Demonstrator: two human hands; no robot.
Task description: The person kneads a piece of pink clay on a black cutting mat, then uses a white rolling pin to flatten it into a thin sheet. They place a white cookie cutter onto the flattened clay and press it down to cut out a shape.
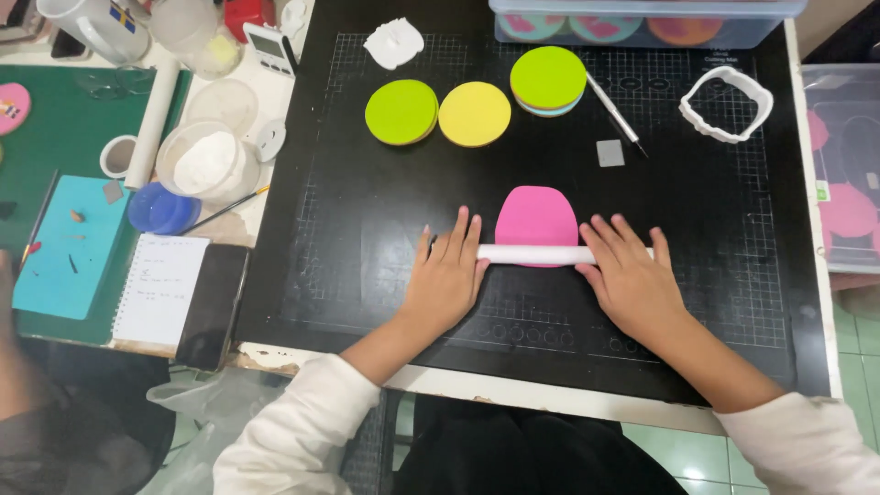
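Right now we have both palms pressed flat on a white rolling pin, fingers stretched forward rather than curled: our left hand bears on its left end and our right hand on its right end, so neither hand closes around anything; they push down open-palmed. The pin lies crosswise over the near edge of a pink clay sheet, which sits near the middle of the black cutting mat.

We judge the sheet to be well flattened already: it looks smooth, thin and rounded at its far side, though whether its thickness is even we cannot tell from above. No shape has been cut from it yet, as far as we can see.

Further out, beyond the sheet, lie finished-looking discs: a green disc, a yellow disc, and a small stack of discs topped in green. To the right of them rest a thin tool, a small grey square and a white cutter ring, all untouched and well apart from our hands. A lump of white clay sits at the mat's far edge.
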